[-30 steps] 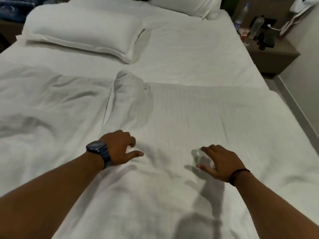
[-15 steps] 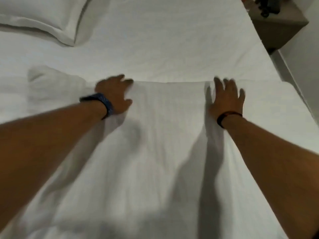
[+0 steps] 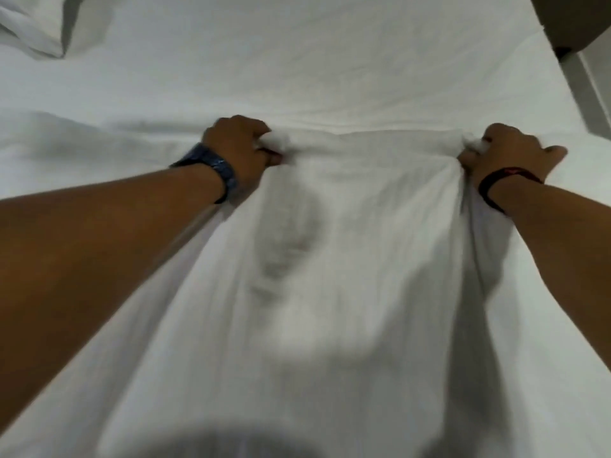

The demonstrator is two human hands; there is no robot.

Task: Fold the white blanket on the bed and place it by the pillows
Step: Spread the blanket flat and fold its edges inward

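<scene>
The white blanket (image 3: 357, 246) covers the near half of the bed, its far edge running across the middle of the view. My left hand (image 3: 241, 143), with a dark watch on the wrist, is fisted on that far edge left of centre. My right hand (image 3: 509, 150), with a dark wristband, clenches the same edge at the right. Cloth bunches up in both fists and the stretch between them is pulled taut. A corner of a white pillow (image 3: 29, 28) shows at the top left. The image is blurred by motion.
Bare white bedsheet (image 3: 297, 61) lies beyond the blanket's edge toward the pillows. A brown nightstand corner (image 3: 575, 21) and a strip of floor (image 3: 588, 90) sit past the bed's right edge. More rumpled blanket spreads out to the left.
Both hands went from flat on the blanket near me to its far edge and closed on it. The view has dipped closer to the bed, hiding most of the pillows.
</scene>
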